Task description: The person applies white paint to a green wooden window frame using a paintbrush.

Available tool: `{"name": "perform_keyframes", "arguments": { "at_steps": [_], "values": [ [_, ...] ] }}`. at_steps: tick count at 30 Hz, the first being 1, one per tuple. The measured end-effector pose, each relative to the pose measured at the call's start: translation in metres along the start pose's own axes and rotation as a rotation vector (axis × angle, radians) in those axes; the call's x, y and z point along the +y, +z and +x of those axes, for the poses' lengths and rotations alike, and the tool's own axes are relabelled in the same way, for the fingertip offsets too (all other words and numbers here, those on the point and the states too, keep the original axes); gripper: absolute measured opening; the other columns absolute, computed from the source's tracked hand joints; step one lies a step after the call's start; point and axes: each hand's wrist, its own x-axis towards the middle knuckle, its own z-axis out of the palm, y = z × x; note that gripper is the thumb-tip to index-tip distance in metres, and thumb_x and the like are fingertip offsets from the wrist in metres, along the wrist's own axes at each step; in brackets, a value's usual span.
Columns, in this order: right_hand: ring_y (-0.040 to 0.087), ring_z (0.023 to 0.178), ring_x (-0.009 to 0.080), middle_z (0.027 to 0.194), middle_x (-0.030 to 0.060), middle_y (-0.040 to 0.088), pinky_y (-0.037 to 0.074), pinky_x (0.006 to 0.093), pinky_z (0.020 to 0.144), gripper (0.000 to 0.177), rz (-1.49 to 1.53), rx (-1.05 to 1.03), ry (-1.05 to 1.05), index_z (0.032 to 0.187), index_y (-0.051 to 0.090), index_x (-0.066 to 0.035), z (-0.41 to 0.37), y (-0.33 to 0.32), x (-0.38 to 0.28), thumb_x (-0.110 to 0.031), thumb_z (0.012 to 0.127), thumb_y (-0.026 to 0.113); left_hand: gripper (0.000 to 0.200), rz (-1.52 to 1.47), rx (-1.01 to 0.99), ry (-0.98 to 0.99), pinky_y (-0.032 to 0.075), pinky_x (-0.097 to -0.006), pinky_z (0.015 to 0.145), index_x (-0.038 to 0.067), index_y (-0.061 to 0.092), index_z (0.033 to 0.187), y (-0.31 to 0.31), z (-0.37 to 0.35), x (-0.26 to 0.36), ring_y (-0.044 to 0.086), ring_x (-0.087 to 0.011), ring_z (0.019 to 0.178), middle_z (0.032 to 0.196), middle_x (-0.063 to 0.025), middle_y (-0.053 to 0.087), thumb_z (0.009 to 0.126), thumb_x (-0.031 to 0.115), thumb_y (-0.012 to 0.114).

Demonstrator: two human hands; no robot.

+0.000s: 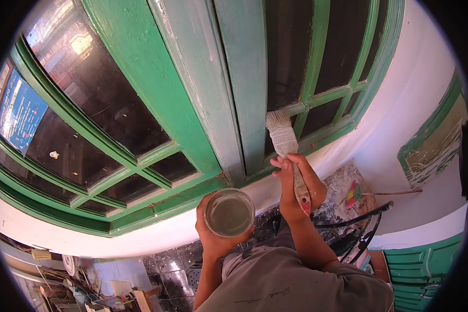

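My right hand (299,182) grips a paintbrush (283,135) by its handle. The bristles, coated in pale paint, rest right at a muntin of the green window frame (325,96), beside the grey-green painted stile (247,78). My left hand (213,236) is wrapped round a clear round tub (229,212) with grey-green paint inside, held below the sill. A second upright board (192,67) next to the stile wears the same greyish coat, while the wide board (140,62) to its left is bright green.
A blue poster (23,112) is stuck on the left pane. White wall (421,52) borders the window. Below right are a black metal-framed chair (366,223) and a green door (426,270). Piled wood and clutter (73,286) lie lower left on dark tiles (174,281).
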Motion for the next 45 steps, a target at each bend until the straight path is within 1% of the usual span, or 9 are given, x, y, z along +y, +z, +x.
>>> {"name": "perform_keyframes", "arguments": {
  "at_steps": [6,9,15,18,22,25,34,43,45],
  "values": [
    [0.076,0.085,0.0205,0.093,0.0186,0.074,0.061,0.0285,0.068,0.016,0.026,0.103,0.064,0.109,0.066,0.009,0.004,-0.004,-0.004,0.002,0.095,0.064,0.111,-0.007,0.008,0.005,0.051,-0.0414,0.103,-0.002,0.039,0.142,-0.003,-0.002,-0.002,0.061,-0.0273,0.12,0.13,-0.0142,0.058,0.05,0.021,0.098],
    [0.076,0.085,0.0208,0.093,0.0179,0.074,0.061,0.0283,0.067,0.016,0.006,0.093,0.002,0.11,0.066,0.009,0.004,-0.001,0.003,0.002,0.096,0.064,0.111,-0.005,0.001,0.008,0.051,-0.0416,0.103,-0.002,0.039,0.142,-0.003,-0.003,-0.003,0.061,-0.0274,0.12,0.13,-0.0144,0.058,0.05,0.021,0.098],
    [0.072,0.078,0.0203,0.091,0.0187,0.072,0.057,0.0289,0.069,0.019,-0.061,-0.101,-0.033,0.113,0.064,0.01,0.002,-0.025,0.001,-0.004,0.099,0.06,0.111,-0.016,-0.004,0.016,0.051,-0.0416,0.104,-0.002,0.04,0.142,-0.003,-0.003,-0.004,0.061,-0.0272,0.12,0.13,-0.0148,0.059,0.05,0.021,0.098],
    [0.07,0.073,0.0176,0.085,0.0167,0.072,0.054,0.0273,0.065,0.025,0.054,0.063,0.172,0.117,0.064,0.009,0.004,-0.033,0.001,-0.008,0.099,0.06,0.11,-0.041,-0.012,0.011,0.051,-0.0417,0.104,-0.002,0.04,0.142,-0.002,-0.003,-0.002,0.061,-0.0272,0.12,0.13,-0.015,0.059,0.051,0.02,0.098],
    [0.069,0.072,0.0173,0.084,0.0156,0.071,0.051,0.0277,0.059,0.035,0.064,0.089,0.14,0.129,0.059,0.009,0.022,-0.04,-0.001,-0.011,0.1,0.06,0.11,-0.037,-0.019,0.013,0.051,-0.042,0.104,-0.001,0.04,0.142,0.0,-0.005,-0.001,0.061,-0.0273,0.12,0.129,-0.015,0.06,0.051,0.02,0.098],
    [0.07,0.079,0.0141,0.096,0.0148,0.072,0.052,0.0252,0.063,0.037,0.188,0.031,0.192,0.132,0.06,0.006,0.023,-0.043,0.007,-0.01,0.099,0.063,0.11,-0.042,-0.029,0.015,0.051,-0.042,0.103,-0.001,0.04,0.142,0.003,-0.005,0.0,0.062,-0.027,0.12,0.13,-0.0148,0.06,0.05,0.02,0.098],
    [0.069,0.074,0.014,0.092,0.0151,0.073,0.051,0.024,0.059,0.034,0.285,-0.053,0.238,0.13,0.063,0.007,0.018,-0.038,0.014,-0.006,0.099,0.062,0.109,-0.041,-0.018,0.001,0.051,-0.0418,0.103,-0.002,0.042,0.141,0.005,-0.007,0.004,0.062,-0.0271,0.12,0.129,-0.0146,0.06,0.05,0.021,0.098],
    [0.067,0.071,0.0125,0.089,0.0143,0.071,0.05,0.0237,0.058,0.035,0.236,-0.124,0.126,0.129,0.064,0.008,0.03,-0.051,0.009,-0.003,0.096,0.065,0.109,-0.01,0.0,0.021,0.051,-0.0417,0.103,-0.001,0.042,0.141,0.006,-0.009,0.0,0.062,-0.0269,0.119,0.129,-0.0141,0.06,0.05,0.023,0.098],
    [0.067,0.071,0.0125,0.091,0.014,0.07,0.05,0.0231,0.058,0.035,0.232,-0.206,0.123,0.129,0.064,0.007,0.035,-0.053,0.012,-0.003,0.096,0.065,0.11,-0.022,-0.005,0.017,0.051,-0.0415,0.103,-0.001,0.042,0.141,0.008,-0.009,0.001,0.062,-0.0269,0.119,0.129,-0.0142,0.06,0.05,0.023,0.098]
  ]
}}
